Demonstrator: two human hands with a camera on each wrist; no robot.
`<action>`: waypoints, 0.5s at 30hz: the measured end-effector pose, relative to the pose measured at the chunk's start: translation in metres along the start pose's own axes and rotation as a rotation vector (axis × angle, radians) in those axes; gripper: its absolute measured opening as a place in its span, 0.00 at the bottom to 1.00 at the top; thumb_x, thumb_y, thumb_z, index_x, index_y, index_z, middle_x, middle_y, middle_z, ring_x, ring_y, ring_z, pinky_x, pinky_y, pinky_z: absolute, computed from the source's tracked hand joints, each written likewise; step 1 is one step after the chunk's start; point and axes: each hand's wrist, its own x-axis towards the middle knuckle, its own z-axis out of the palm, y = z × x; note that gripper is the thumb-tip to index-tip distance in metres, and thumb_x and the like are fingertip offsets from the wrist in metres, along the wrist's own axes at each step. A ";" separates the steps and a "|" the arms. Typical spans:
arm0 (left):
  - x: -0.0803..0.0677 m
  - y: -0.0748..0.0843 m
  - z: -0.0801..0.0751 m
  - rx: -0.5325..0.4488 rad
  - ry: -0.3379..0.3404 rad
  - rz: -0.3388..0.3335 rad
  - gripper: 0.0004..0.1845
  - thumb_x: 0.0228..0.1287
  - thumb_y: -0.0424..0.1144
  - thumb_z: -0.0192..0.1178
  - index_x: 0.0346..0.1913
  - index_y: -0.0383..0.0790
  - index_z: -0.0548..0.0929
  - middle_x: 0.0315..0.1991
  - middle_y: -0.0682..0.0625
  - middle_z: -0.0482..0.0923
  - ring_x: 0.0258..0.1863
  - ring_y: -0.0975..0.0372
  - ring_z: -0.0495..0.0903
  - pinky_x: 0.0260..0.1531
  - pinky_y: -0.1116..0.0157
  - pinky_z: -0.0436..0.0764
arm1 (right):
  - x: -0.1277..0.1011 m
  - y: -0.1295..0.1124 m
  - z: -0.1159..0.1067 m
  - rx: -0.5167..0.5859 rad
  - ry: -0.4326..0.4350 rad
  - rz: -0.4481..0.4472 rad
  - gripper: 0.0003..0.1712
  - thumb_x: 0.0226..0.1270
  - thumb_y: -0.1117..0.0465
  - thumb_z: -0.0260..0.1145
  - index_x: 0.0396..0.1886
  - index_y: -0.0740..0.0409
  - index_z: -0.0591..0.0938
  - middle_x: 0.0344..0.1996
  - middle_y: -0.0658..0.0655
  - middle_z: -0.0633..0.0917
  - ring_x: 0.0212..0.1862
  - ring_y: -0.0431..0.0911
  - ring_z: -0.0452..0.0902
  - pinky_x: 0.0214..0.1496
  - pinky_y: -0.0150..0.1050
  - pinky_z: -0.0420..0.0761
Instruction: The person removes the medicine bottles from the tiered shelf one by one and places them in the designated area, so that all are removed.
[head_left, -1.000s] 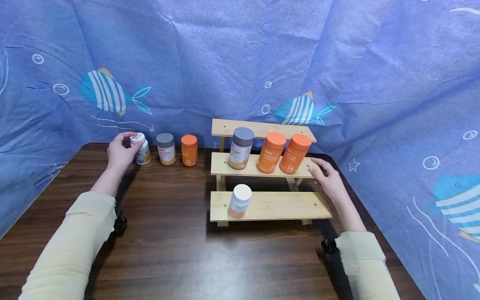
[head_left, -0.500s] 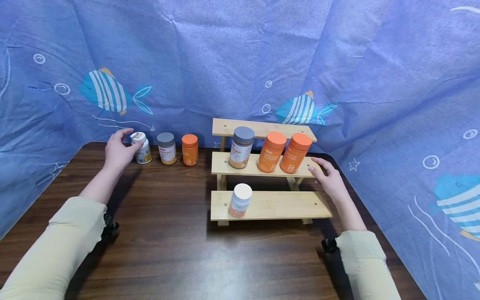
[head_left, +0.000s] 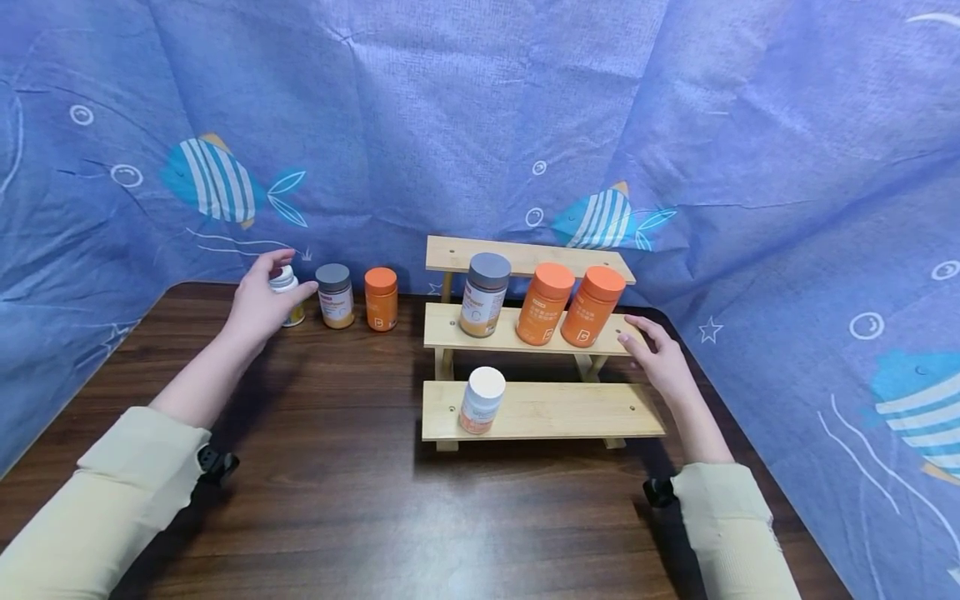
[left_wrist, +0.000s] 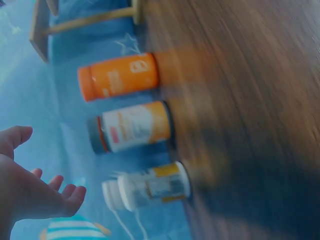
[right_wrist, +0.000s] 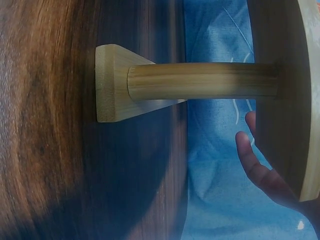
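My left hand (head_left: 258, 304) is spread, with thumb and fingers apart and nothing between them. In the head view it partly covers a small white bottle (head_left: 296, 315) with a white cap, and its thumb reaches near a grey-lidded jar (head_left: 335, 308). The left wrist view has the hand (left_wrist: 37, 195) apart from the bottle's cap. An orange jar (head_left: 382, 310) is the rightmost of this upright row on the table. My right hand (head_left: 663, 358), fingers loosely bent, is at the right end of the rack's middle board (head_left: 446, 333). The board hides part of that hand in the right wrist view.
The three-step wooden rack carries a grey-lidded jar (head_left: 483, 304) and two orange jars (head_left: 542, 312) on its middle step. A white-capped bottle (head_left: 482, 404) is on the lowest step (head_left: 577, 410). Behind hangs a blue fish-print cloth (head_left: 420, 125).
My left hand has gone from the white bottle's left side to in front of it, shifting right with the fingers spreading wider. The right hand stays where it was.
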 end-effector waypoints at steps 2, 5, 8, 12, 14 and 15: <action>-0.003 0.007 0.000 -0.005 -0.023 0.015 0.36 0.56 0.48 0.59 0.65 0.39 0.59 0.63 0.38 0.59 0.62 0.47 0.56 0.59 0.48 0.56 | 0.000 0.000 0.000 -0.002 0.000 0.002 0.29 0.62 0.54 0.58 0.61 0.62 0.67 0.61 0.65 0.64 0.33 0.29 0.69 0.26 0.24 0.75; -0.008 0.018 0.002 -0.010 -0.045 0.042 0.36 0.56 0.48 0.59 0.65 0.41 0.59 0.63 0.40 0.60 0.63 0.48 0.56 0.59 0.48 0.55 | 0.000 0.000 0.000 -0.006 -0.002 0.005 0.29 0.63 0.54 0.58 0.61 0.61 0.67 0.61 0.64 0.64 0.33 0.29 0.69 0.27 0.23 0.75; -0.013 0.027 0.004 0.000 -0.053 0.065 0.35 0.56 0.49 0.59 0.65 0.42 0.59 0.63 0.41 0.61 0.63 0.49 0.56 0.59 0.47 0.56 | -0.001 0.000 0.000 -0.007 -0.003 0.008 0.29 0.63 0.54 0.58 0.61 0.61 0.67 0.61 0.64 0.63 0.34 0.30 0.69 0.27 0.23 0.75; -0.018 0.038 0.008 0.002 -0.068 0.090 0.35 0.56 0.49 0.59 0.64 0.43 0.60 0.63 0.41 0.61 0.63 0.50 0.57 0.58 0.46 0.57 | -0.001 -0.001 0.000 -0.011 -0.004 0.010 0.29 0.63 0.54 0.58 0.61 0.61 0.67 0.62 0.64 0.63 0.34 0.30 0.69 0.27 0.23 0.75; -0.021 0.043 0.011 -0.014 -0.078 0.101 0.34 0.56 0.49 0.59 0.64 0.43 0.60 0.63 0.42 0.61 0.63 0.50 0.56 0.58 0.46 0.58 | -0.001 -0.001 0.000 -0.011 -0.004 0.009 0.29 0.63 0.54 0.58 0.61 0.61 0.67 0.62 0.64 0.63 0.34 0.30 0.69 0.27 0.23 0.75; -0.022 0.045 0.012 -0.026 -0.082 0.107 0.34 0.56 0.48 0.59 0.64 0.43 0.60 0.63 0.42 0.61 0.63 0.51 0.56 0.58 0.46 0.58 | -0.001 -0.001 0.000 -0.010 -0.005 0.009 0.29 0.63 0.54 0.58 0.61 0.61 0.66 0.62 0.64 0.63 0.34 0.30 0.69 0.27 0.23 0.75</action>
